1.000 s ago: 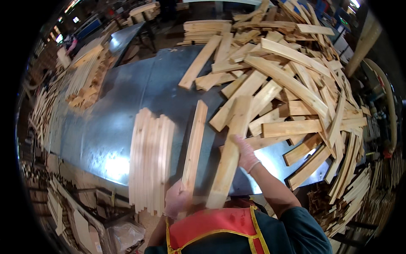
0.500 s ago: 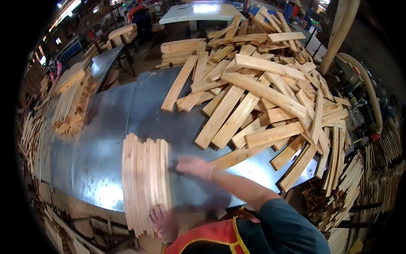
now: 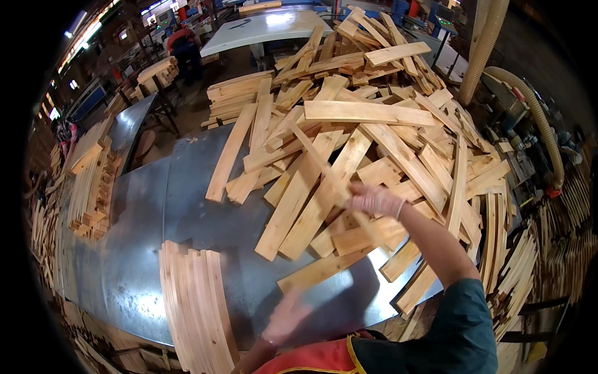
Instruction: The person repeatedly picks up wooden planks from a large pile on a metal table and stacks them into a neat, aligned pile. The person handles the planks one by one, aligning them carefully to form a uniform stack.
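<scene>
My right hand (image 3: 375, 202), in a pale pinkish glove, is closed on a wooden board (image 3: 327, 167) held edge-on above the loose pile. Motion blurs that board. Under and around it lies a large heap of loose wooden boards (image 3: 367, 113), crossing at many angles. My left hand (image 3: 288, 316), also gloved and blurred, hovers over the metal table near its front edge. Its fingers look apart, with nothing in them. Left of it, a row of boards (image 3: 194, 305) stands on edge, packed side by side; neither hand touches the row.
The metal-topped table (image 3: 134, 212) reaches left to another stack of boards (image 3: 92, 187). Behind the heap are a white table (image 3: 268, 31) and a person (image 3: 182, 47) at the far left. A hose (image 3: 537, 118) hangs at the right, above more stacked slats (image 3: 511, 274).
My right hand has moved from beside the row to the heap and taken hold of a board. My left hand has left the row and moved right. The view has shifted.
</scene>
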Available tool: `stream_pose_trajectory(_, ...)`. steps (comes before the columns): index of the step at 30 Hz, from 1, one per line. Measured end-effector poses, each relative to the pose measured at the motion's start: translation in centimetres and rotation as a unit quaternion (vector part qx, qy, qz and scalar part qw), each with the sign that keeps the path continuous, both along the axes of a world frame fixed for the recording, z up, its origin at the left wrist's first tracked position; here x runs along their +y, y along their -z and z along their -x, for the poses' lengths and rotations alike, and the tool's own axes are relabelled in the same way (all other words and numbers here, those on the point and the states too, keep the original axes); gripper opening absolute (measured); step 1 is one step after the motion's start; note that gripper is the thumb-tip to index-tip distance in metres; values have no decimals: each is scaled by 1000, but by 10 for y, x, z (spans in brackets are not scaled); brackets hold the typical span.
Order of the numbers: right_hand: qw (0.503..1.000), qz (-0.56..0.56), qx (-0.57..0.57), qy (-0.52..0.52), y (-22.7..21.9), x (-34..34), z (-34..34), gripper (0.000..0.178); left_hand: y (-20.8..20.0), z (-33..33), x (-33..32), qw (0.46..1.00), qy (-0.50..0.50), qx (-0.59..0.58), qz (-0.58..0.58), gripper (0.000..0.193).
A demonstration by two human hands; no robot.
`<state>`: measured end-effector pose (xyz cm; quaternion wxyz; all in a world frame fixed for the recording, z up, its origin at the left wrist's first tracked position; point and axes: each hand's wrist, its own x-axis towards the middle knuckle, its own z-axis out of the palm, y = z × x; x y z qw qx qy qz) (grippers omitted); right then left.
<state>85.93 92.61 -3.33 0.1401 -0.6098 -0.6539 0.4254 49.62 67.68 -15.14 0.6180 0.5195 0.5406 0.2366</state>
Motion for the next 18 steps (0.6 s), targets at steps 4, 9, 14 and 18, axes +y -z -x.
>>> stream_pose_trajectory(4, 922, 101, 373, 39, 1, 36, 20, 52, 2, -36, 49, 901, -29, -340, 267, 78)
stream_pose_trajectory(9, 609, 16, 675, 416, 12, 176, 28, 27, 8, -24, 37, 901, -112, -347, 236, 43)
stream_pose_trajectory(14, 548, -32, 719, 427, 39, 215, -1, 16, -22, 17, -2, 979, -186, -7, 77, 42)
stream_pose_trajectory(18, 682, -6, 678, 274, 43, 99, 49, 8, -38, 75, -62, 811, -63, 574, -93, 61)
